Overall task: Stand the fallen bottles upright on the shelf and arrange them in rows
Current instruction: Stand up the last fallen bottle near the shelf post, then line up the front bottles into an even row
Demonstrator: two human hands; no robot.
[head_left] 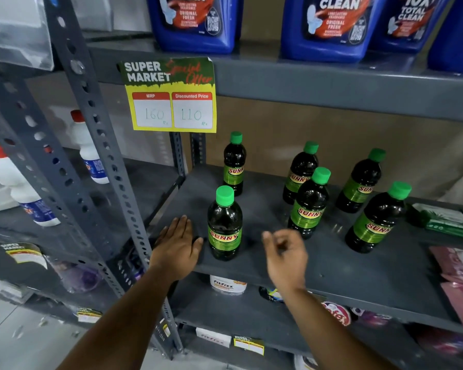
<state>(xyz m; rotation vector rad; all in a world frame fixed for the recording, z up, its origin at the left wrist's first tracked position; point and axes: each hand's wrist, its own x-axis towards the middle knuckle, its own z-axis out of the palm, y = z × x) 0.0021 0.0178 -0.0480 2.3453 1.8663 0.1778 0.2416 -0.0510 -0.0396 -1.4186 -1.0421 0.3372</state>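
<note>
Evidently nothing is being gripped: the left hand (177, 245) is being laid flat on the shelf (332, 265) just beside the nearest bottle (224, 225), the right hand (286, 253) hovering loosely curled, since all six are standing upright, roughly paired.

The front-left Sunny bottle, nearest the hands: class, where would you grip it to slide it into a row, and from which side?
Grip the front-left Sunny bottle around its labelled body, probably from the front-right, where the right hand hovers. It stands upright with open shelf around it, and the wide body offers more hold than the narrow cap.
</note>
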